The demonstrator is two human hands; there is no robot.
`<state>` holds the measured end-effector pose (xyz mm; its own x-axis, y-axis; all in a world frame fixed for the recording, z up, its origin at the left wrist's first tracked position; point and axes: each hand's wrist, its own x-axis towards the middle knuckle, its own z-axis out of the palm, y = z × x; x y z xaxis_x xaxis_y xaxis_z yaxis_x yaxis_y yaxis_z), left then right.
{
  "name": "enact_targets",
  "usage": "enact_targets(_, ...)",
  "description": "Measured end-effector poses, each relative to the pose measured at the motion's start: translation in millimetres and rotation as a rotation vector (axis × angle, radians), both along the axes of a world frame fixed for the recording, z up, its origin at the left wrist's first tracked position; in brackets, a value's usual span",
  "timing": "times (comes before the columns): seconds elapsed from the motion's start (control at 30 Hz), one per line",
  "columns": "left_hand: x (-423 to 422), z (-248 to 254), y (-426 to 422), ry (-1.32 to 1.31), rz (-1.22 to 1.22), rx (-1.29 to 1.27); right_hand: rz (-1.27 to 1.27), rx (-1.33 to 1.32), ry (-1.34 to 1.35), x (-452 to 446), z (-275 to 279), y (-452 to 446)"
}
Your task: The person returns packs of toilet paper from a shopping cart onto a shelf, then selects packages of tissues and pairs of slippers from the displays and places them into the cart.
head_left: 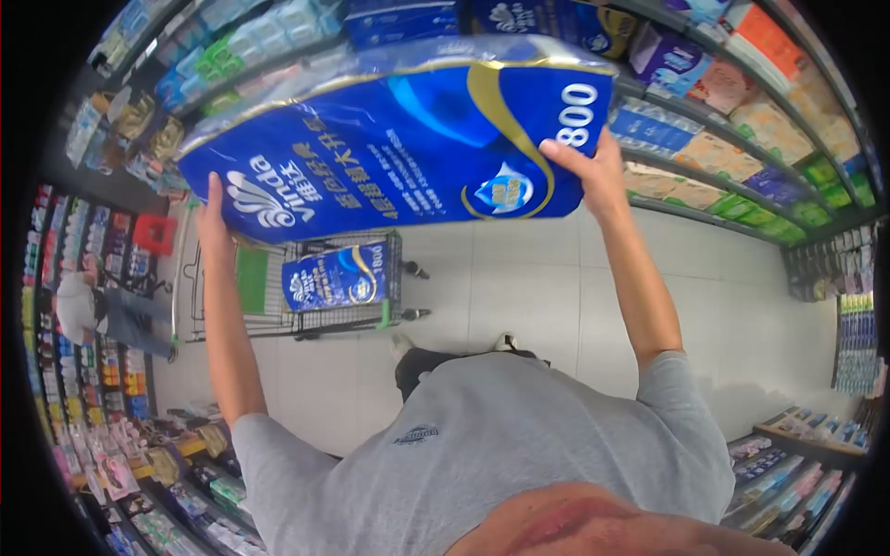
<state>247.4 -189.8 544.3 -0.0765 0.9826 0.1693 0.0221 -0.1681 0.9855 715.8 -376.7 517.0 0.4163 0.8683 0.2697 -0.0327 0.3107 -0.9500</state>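
Observation:
A large blue pack of Vinda tissue paper (pixel 371 157), with gold bands and "1800" printed on it, is held up in front of me between both hands. My left hand (pixel 215 222) grips its left end, fingers partly hidden behind the wrap. At the right end, my right hand (pixel 598 171) has its thumb on the printed face and its other fingers largely out of sight. Below the pack, a wire shopping cart (pixel 395 278) stands on the floor. Lying in the cart is a similar blue Vinda pack (pixel 336 276).
Shelves of packaged paper goods (pixel 723 120) run along the far side. Pale floor tiles (pixel 519 278) lie beneath me. Another person (pixel 88 310) is at the left by shelves of bottles. A red basket (pixel 155 234) is near the cart. More shelving (pixel 788 491) stands at lower right.

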Motion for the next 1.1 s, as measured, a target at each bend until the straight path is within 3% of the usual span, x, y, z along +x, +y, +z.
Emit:
enact_targets(0.07, 52.1, 35.8, -17.6, -0.008, -0.037, 0.154, -0.085, 0.134, -0.057, 49.1, 1.9, -14.8)
enact_targets(0.2, 94.3, 108.2, -19.4, -0.197, -0.130, 0.422, -0.148, 0.301, -0.280, 120.6, 102.6, -50.3)
enact_targets(0.27, 118.3, 124.4, -21.8, -0.097, -0.228, 0.604, -0.138, 0.409, -0.369, 160.9, 107.3, -65.4)
enact_targets(0.3, 109.2, 126.7, -5.5, -0.017, -0.257, 0.662, -0.125, 0.265, -0.433, 174.2, 124.6, -73.2)
enact_targets(0.37, 112.0, 114.2, 25.3, -0.214, -0.421, 0.644, -0.246, 0.270, -0.447, 189.7, 134.9, -73.0)
enact_targets(0.43, 138.2, 108.5, 34.8, -0.029, -0.400, 0.658, -0.228, 0.278, -0.415, 215.6, 131.1, -74.0)
enact_targets(0.5, 178.7, 83.9, 36.5, -0.296, -0.398, 0.552, -0.146, 0.187, -0.361, 244.7, 121.9, -75.4)
enact_targets(0.63, 269.0, 47.7, 51.7, -0.252, -0.378, 0.478, -0.259, 0.119, -0.321, 279.9, 88.4, -62.8)
enact_targets(0.87, 392.3, 18.5, 135.4, -0.214, -0.569, 0.344, -0.328, -0.039, -0.350, 345.3, 86.2, -14.4)
enact_targets(1.1, 496.9, 57.4, 257.7, -0.253, -0.636, 0.426, -0.442, 0.128, -0.448, 441.9, 112.3, 77.3)
